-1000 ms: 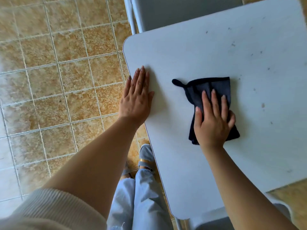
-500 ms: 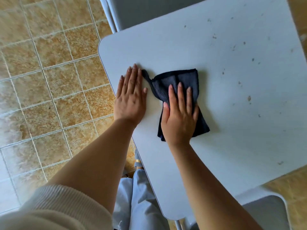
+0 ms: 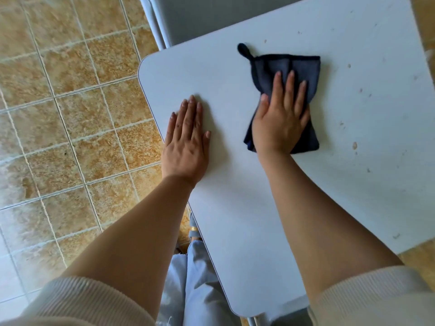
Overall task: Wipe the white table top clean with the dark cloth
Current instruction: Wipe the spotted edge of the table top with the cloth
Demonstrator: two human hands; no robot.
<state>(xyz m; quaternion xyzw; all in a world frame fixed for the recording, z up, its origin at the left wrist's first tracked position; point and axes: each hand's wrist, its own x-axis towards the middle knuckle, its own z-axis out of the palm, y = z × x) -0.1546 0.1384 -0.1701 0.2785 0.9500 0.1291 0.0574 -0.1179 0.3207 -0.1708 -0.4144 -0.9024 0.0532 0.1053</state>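
The white table top (image 3: 235, 184) fills the right half of the head view. A dark blue cloth (image 3: 286, 65) with a small hanging loop lies folded on it toward the far side. My right hand (image 3: 282, 118) presses flat on the cloth's near half, fingers spread forward and thumb at its left edge. Apart from the cloth, my left hand (image 3: 186, 142) rests palm down on the bare table near the left edge, holding nothing. Small brown specks (image 3: 354, 145) dot the table to the right of the cloth.
A grey chair (image 3: 200, 15) stands at the table's far side, and another grey seat (image 3: 289, 318) shows under the near corner. Tan floor tiles (image 3: 70, 114) lie to the left. My legs in light trousers (image 3: 202, 278) are beside the table's left edge.
My right hand has slid the cloth from right beside my left hand to the right and farther across the table. My left hand stays flat near the left edge.
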